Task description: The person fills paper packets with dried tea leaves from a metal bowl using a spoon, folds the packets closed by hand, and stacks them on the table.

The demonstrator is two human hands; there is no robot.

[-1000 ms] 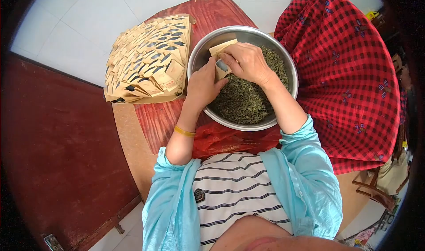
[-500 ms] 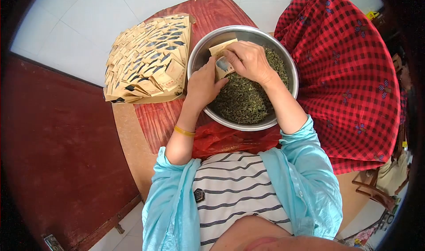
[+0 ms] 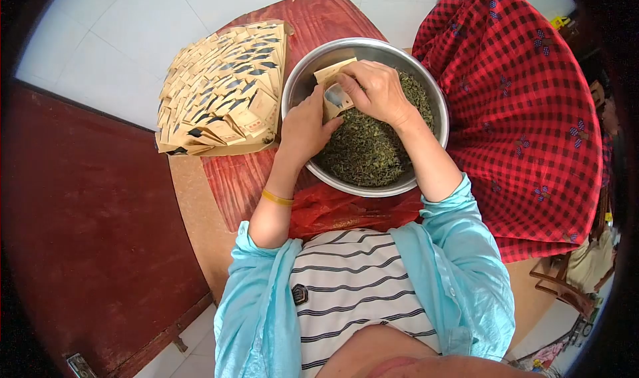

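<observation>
A small tan paper packet point(image 3: 331, 73) with a clear, greyish window is held over a steel basin point(image 3: 298, 85). My left hand point(image 3: 305, 128) grips the packet's left side, the thumb stretched toward its lower edge. From the right, my right hand point(image 3: 378, 91) is closed on the packet's upper right part, thumb against the window. Its other fingers are bent and partly hidden. Below both hands the basin holds a heap of dried, dark green leaves point(image 3: 369, 155). Whether leaves are inside the packet I cannot tell.
Left of the basin, a cardboard box point(image 3: 226, 149) is crammed with many similar packets point(image 3: 223, 78). Both stand on a reddish wooden table point(image 3: 319, 15). A red checked cloth point(image 3: 519, 111) drapes at the right, and red plastic point(image 3: 339, 208) lies by the basin's near side.
Almost nothing differs. Both hands keep their hold on the packet, with at most a tiny shift of the right fingers.
</observation>
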